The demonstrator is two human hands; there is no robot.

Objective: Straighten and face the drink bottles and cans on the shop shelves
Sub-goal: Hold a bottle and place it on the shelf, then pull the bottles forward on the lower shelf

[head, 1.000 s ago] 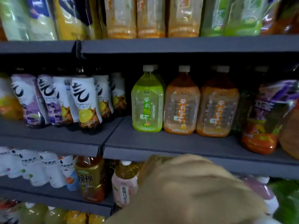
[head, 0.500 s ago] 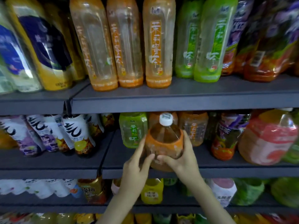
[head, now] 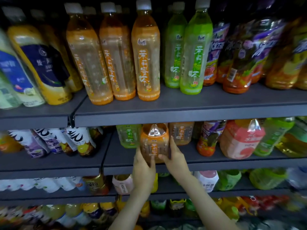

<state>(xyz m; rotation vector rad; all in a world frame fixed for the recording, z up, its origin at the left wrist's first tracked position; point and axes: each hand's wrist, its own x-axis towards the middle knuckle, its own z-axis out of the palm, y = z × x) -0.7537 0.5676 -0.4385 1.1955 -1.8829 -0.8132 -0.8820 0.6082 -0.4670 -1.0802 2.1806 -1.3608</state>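
Note:
A squat orange tea bottle (head: 154, 140) stands near the front of the middle shelf (head: 216, 163), its label facing me and its cap hidden under the shelf above. My left hand (head: 144, 168) grips its lower left side. My right hand (head: 176, 159) holds its right side, fingers up along the bottle. A green bottle (head: 127, 136) stands behind it to the left. An orange bottle (head: 181, 133) of the same kind stands behind to the right.
The upper shelf (head: 182, 112) carries tall orange bottles (head: 146, 52), green bottles (head: 194, 52) and purple-labelled ones (head: 239, 52). A pink-labelled bottle (head: 240, 140) stands right of my hands. White-labelled bottles (head: 78, 140) fill the left section. Lower shelves hold more drinks.
The bottle went from tilted towards me, cap showing, to upright and further back on the shelf. Both hands stayed on it. The view rose to take in the upper shelf.

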